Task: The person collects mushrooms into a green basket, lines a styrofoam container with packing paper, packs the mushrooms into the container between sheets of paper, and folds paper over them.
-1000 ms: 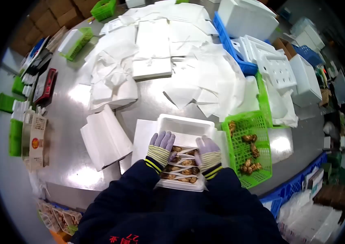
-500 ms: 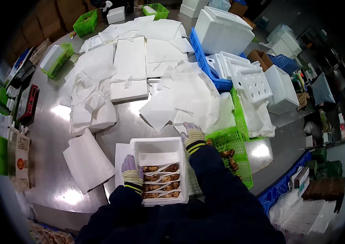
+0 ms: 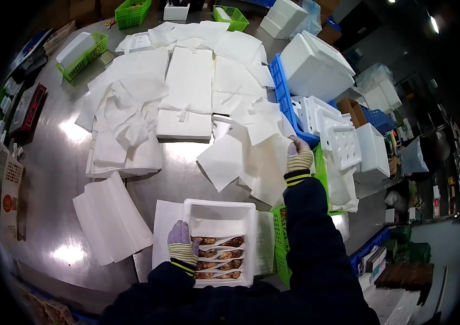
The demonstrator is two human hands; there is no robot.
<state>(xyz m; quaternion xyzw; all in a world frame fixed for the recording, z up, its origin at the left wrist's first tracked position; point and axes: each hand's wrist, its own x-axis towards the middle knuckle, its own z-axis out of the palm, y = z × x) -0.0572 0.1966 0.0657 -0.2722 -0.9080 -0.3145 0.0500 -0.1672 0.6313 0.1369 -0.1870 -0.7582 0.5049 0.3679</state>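
A white foam box [image 3: 220, 208] sits in front of me with several rows of brown, mottled mushrooms [image 3: 230, 264] in its near part, divided by white paper strips. My gloved left hand [image 3: 180, 239] rests along the box's left rim, fingers stretched forward and thumb apart towards the inside. Reaching out to the right, my gloved right hand [image 3: 299, 155] has its fingers closed at the edge of a thin white paper sheet [image 3: 265, 162], part of a loose pile. The fingertips are partly hidden by the paper.
Stacked white sheets [image 3: 189, 81] and crumpled paper [image 3: 127, 124] lie beyond the box. A folded sheet [image 3: 113, 219] is at left. On the right stand a green basket [image 3: 281, 249], a blue crate [image 3: 283, 92], perforated foam trays [image 3: 343, 146] and large foam boxes [image 3: 316, 65].
My right hand has moved forward and right from beside the box to the paper pile, and closed on a sheet. The sheets there have shifted. My left hand stays at the box; the view has turned slightly.
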